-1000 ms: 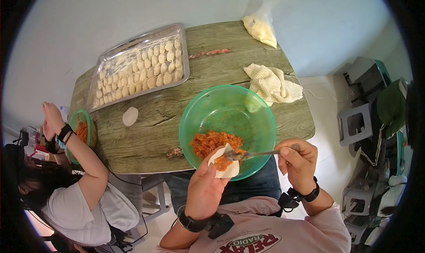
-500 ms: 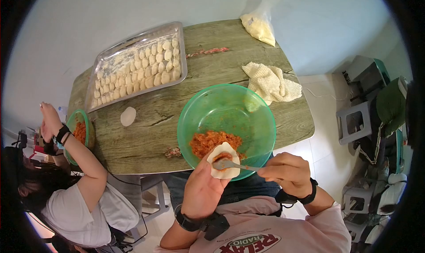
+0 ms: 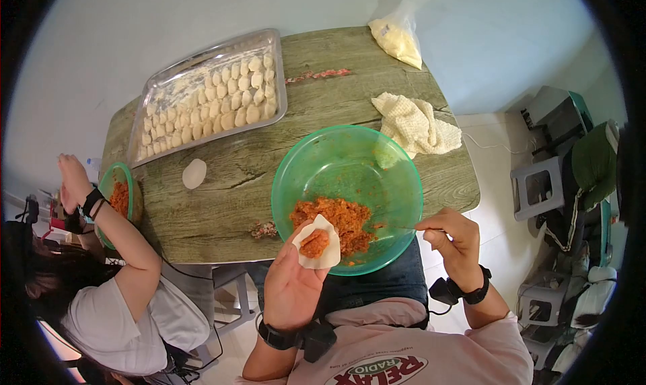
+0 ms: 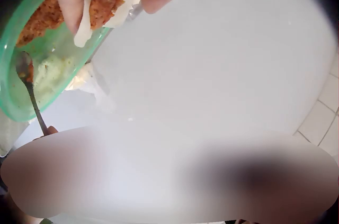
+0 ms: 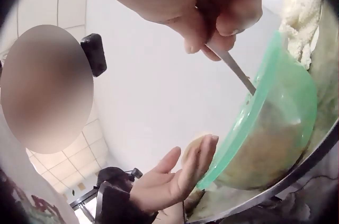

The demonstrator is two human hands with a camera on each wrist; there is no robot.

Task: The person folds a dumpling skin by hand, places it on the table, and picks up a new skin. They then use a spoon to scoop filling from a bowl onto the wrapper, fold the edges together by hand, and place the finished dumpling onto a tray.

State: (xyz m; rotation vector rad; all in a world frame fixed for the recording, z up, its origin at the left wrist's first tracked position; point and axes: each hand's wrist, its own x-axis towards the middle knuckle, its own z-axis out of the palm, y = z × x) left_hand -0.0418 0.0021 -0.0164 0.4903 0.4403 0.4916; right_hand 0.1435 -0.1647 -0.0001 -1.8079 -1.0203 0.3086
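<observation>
My left hand (image 3: pixel 294 287), palm up, carries a round white dough wrapper (image 3: pixel 329 256) on its fingers, with orange-red filling (image 3: pixel 313 243) in the middle. In the right wrist view its thumb stands apart from the wrapper (image 5: pixel 192 151). The wrapper is beside the near left rim of a large green bowl (image 3: pixel 350 130). My right hand (image 3: pixel 459 247) grips a metal spoon by its handle at the bowl's right rim. Red-stained, the spoon's head (image 4: pixel 25 66) shows against the bowl in the left wrist view. More filling (image 3: pixel 346 217) lies inside the bowl.
A metal tray (image 3: pixel 283 82) of dumplings is at the back left, with a loose wrapper (image 3: pixel 194 174) in front. A cloth (image 3: pixel 420 126) and a bag (image 3: pixel 397 43) lie at the right. Another person (image 3: pixel 114 304) sits at the left by a smaller green bowl (image 3: pixel 137 196).
The spoon has left the wrapper and moved right, over the green bowl, with my right hand. My left hand has shifted left with the wrapper, whose filling is now uncovered.
</observation>
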